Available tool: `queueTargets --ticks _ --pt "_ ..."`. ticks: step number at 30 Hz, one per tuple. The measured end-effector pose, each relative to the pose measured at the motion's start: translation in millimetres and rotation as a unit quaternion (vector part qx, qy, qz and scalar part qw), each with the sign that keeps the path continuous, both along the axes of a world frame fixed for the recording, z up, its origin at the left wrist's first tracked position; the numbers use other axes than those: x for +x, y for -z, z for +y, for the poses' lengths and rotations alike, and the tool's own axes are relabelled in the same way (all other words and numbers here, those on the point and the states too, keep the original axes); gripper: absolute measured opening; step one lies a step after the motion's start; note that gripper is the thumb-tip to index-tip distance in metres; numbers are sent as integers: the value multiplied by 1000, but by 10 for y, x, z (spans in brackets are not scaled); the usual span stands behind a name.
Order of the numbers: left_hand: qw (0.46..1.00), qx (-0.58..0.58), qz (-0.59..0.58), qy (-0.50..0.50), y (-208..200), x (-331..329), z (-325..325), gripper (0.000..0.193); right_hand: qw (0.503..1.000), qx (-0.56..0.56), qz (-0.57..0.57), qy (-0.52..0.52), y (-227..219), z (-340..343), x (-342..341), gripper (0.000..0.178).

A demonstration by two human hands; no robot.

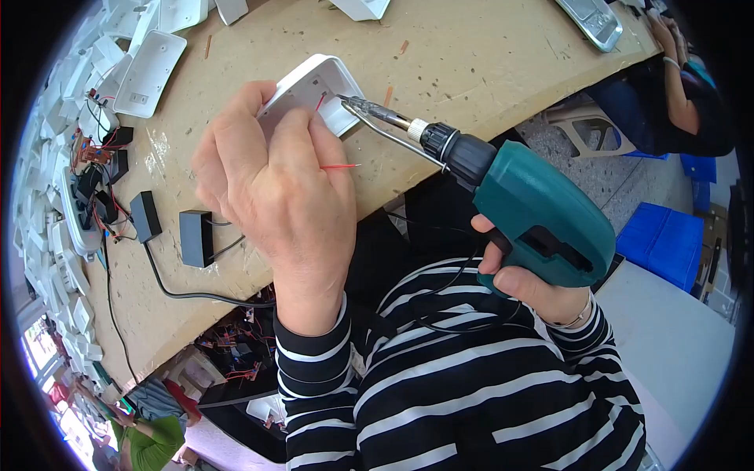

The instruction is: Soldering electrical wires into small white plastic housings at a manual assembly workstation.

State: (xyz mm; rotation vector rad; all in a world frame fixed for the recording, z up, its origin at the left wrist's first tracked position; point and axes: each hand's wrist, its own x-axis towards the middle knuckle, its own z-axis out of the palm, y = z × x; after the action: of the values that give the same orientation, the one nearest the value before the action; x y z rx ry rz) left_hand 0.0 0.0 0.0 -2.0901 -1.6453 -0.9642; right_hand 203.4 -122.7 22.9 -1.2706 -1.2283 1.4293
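My left hand [271,184] grips a white plastic housing [314,86] against the wooden bench [455,55], with a thin red wire [339,166] sticking out between the fingers. My right hand [528,286] holds a teal gun-shaped soldering tool [542,216] by its handle. Its metal tip [349,100] touches the housing's open side, next to another red wire end.
Two black box components [196,238] with black leads lie left of my hand. Many white housings [149,74] pile along the bench's left edge. Another person's arm [677,71] is at the top right. Blue crates [664,239] stand on the floor.
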Motion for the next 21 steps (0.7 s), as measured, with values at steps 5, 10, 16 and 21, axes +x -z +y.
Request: queueTargets --ticks 5,10,16,21 --pt "1000 2 9 -5 7 -1 13 3 999 9 -30 -24 -26 47 -5 58" --pt "1000 -3 9 -8 -7 11 2 3 998 15 -52 -20 -44 68 -10 58" --pt "1000 -5 8 -8 -2 13 -7 5 996 28 -75 -25 -66 111 -7 55" --pt "1000 -9 9 -8 -6 12 -11 6 996 19 -87 -24 -81 114 -8 50"
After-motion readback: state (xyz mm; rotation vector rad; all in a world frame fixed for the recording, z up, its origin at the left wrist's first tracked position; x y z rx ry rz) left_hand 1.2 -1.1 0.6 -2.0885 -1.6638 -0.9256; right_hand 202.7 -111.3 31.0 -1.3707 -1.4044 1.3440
